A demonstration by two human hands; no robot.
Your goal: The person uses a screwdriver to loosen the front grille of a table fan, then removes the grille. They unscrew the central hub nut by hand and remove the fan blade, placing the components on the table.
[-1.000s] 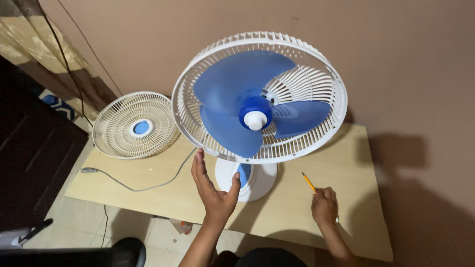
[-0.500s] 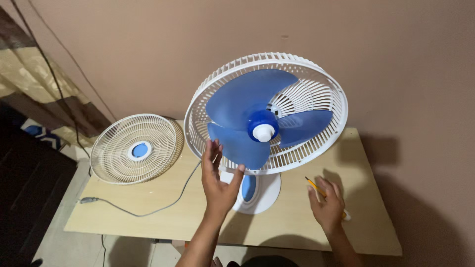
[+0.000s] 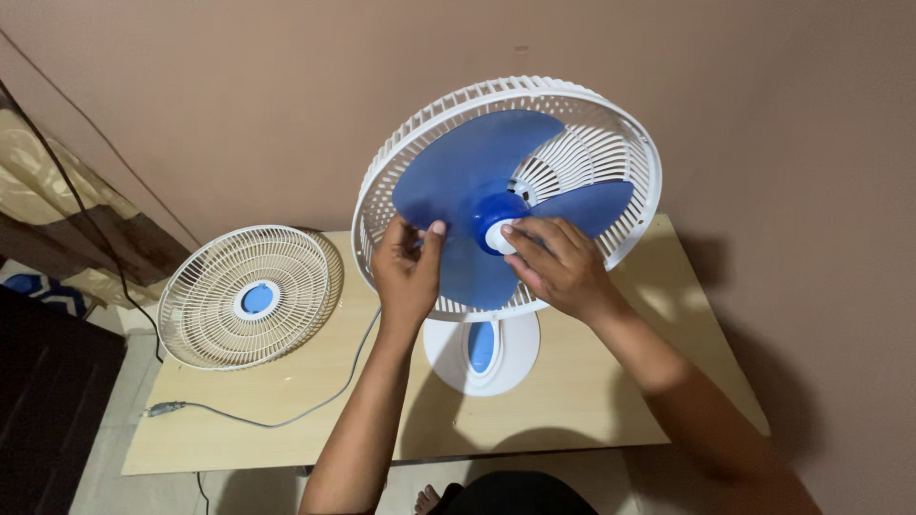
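Note:
A white table fan (image 3: 611,153) with three blue blades (image 3: 477,167) stands on a light wooden table (image 3: 582,391), its front guard off. My left hand (image 3: 405,262) pinches the lower left blade between thumb and fingers. My right hand (image 3: 553,262) covers the hub, fingertips on the white cap (image 3: 498,236) at the centre. The fan's round white and blue base (image 3: 482,348) shows below my hands.
The removed front grille (image 3: 248,296) with a blue centre lies flat on the table's left end. A grey power cord (image 3: 258,415) with its plug runs across the table's front left. A pink wall is behind, a curtain (image 3: 57,210) at left.
My right hand left the pencil on the table and rose to the fan's hub. My left hand moved up from under the guard rim and took hold of a blade.

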